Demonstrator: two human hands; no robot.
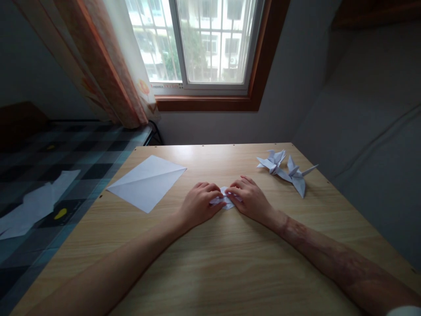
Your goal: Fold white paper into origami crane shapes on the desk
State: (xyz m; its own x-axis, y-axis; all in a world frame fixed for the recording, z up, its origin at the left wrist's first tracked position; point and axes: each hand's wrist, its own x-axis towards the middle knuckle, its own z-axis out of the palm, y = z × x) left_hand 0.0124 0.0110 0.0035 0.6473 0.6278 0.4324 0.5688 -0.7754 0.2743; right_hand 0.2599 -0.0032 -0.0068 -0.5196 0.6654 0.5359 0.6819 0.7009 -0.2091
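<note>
Both my hands rest on the wooden table (230,263) around a small folded white paper piece (225,198). My left hand (200,202) has its fingers curled and pinches the paper's left side. My right hand (250,198) has its fingers curled over the paper's right side and presses it down. Most of the paper is hidden under my fingers.
A creased white sheet (148,181) lies on the table to the left. Two folded paper cranes (286,170) sit at the far right. A bed with a checked cover (66,166) and loose white paper (36,202) stands left; a window (204,44) and curtain are ahead.
</note>
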